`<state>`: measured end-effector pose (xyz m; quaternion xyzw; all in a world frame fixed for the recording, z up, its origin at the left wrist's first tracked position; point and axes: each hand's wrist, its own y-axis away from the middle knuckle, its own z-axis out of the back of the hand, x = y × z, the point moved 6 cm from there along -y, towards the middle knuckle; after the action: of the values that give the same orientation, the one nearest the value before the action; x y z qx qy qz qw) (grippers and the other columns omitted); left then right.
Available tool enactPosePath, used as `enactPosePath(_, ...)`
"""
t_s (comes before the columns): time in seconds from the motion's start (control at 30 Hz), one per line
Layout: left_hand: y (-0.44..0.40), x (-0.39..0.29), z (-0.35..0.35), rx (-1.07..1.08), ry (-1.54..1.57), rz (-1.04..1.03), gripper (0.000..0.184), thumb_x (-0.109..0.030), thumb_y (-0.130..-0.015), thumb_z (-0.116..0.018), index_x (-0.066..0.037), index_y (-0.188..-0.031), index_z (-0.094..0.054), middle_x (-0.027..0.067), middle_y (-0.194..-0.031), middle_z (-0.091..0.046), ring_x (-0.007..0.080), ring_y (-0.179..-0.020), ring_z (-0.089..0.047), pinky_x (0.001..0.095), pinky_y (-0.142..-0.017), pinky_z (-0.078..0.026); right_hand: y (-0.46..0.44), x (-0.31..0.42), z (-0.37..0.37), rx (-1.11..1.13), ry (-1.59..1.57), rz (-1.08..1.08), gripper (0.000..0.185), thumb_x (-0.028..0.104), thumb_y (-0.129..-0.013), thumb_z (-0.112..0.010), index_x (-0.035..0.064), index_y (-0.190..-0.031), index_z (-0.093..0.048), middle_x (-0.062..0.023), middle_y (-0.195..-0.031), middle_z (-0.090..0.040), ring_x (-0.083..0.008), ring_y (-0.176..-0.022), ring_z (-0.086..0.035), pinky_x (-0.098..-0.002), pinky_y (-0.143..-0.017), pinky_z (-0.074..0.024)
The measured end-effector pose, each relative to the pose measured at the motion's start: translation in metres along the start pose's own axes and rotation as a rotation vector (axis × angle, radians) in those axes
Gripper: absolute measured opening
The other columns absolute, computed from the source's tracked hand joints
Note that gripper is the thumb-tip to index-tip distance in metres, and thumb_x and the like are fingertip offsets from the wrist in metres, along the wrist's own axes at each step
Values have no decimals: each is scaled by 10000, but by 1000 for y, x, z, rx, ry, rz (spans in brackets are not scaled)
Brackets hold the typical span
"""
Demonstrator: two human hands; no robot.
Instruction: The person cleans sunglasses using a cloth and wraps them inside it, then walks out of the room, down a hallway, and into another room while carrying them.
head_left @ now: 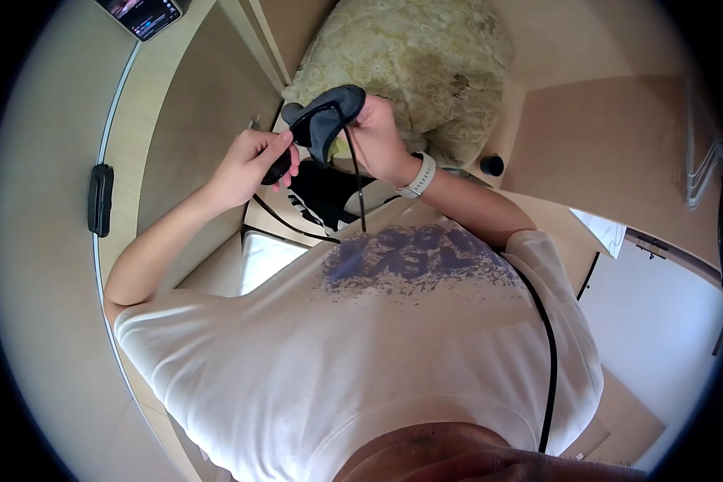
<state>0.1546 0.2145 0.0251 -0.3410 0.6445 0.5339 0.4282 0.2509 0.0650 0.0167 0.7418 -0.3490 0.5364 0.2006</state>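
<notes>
In the upper middle, my right hand (377,136), with a pale watch (418,175) on its wrist, is closed on a curved dark grey, soft-looking padded piece (327,128) with black edging. My left hand (253,165) is closed on a rounded black object (277,169), its thumb tip by the black edge of the padded piece. What the black object is cannot be made out. One thin black cord (357,177) hangs from the padded piece toward my shirt. Another black cord (285,226) runs below my left hand to the shirt.
A yellowish floral cushion or bedding (426,68) lies beyond my hands. A phone (142,16) with a lit screen is at the upper left. A black cylinder (492,165) stands to the right near a wooden panel (610,136). A black cable (549,345) crosses my shirt (361,345).
</notes>
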Motion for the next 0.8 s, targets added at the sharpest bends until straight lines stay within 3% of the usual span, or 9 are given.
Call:
enactPosePath(0.1,-11,-3,-7,41,11,18,532,-413,-1083,-405,-13,-834,-652,42,-728,-654,91,-613,-619,236,-540,-501,1,4,6,21,-96,-7,104,-60,-937,-629,-24,-1029,-662,-36,-966,-702,-98,-891,-645,-251,-822,-525)
enactPosePath(0.3,-46,0,-42,143,129,20,529,-419,-1082,-405,-17,-838,-649,41,-745,-660,106,-627,-629,243,-543,-511,17,18,42,-30,43,-33,134,-109,-926,-589,-32,-1017,-651,-26,-972,-695,-106,-904,-640,-244,-825,-516)
enactPosePath(0.37,-67,3,-60,100,230,34,512,-416,-1082,-405,-15,-865,-638,53,-777,-657,119,-672,-641,247,-568,-515,12,30,63,-167,183,32,321,-189,-747,-478,-21,-941,-671,-10,-880,-682,-103,-820,-613,-261,-760,-509)
enactPosePath(0.43,-92,5,-97,15,466,-4,503,-410,-1080,-412,-4,-885,-637,69,-802,-667,137,-690,-652,264,-586,-524,12,35,92,-216,13,-93,317,-184,-753,-478,-8,-926,-677,-4,-892,-677,-109,-844,-609,-260,-793,-502)
enactPosePath(0.5,-117,13,-129,-80,598,-44,514,-411,-1071,-429,8,-867,-645,94,-780,-669,159,-662,-645,286,-590,-525,18,37,128,-228,260,-9,277,-170,-789,-521,-8,-954,-674,-7,-904,-674,-114,-843,-611,-264,-790,-503)
enactPosePath(0.6,-133,16,-167,-131,707,-103,503,-397,-1065,-455,28,-879,-650,106,-789,-674,184,-675,-661,307,-597,-533,38,26,164,-322,-30,-140,224,-129,-843,-610,-15,-1029,-660,-25,-997,-684,-124,-921,-626,-269,-832,-497)
enactPosePath(0.8,-113,34,-180,-195,678,-97,473,-365,-1067,-465,26,-873,-646,105,-782,-675,186,-656,-658,301,-590,-526,62,20,175,-179,47,-201,238,-136,-839,-596,-22,-1035,-671,-33,-1019,-694,-112,-930,-624,-262,-841,-494)
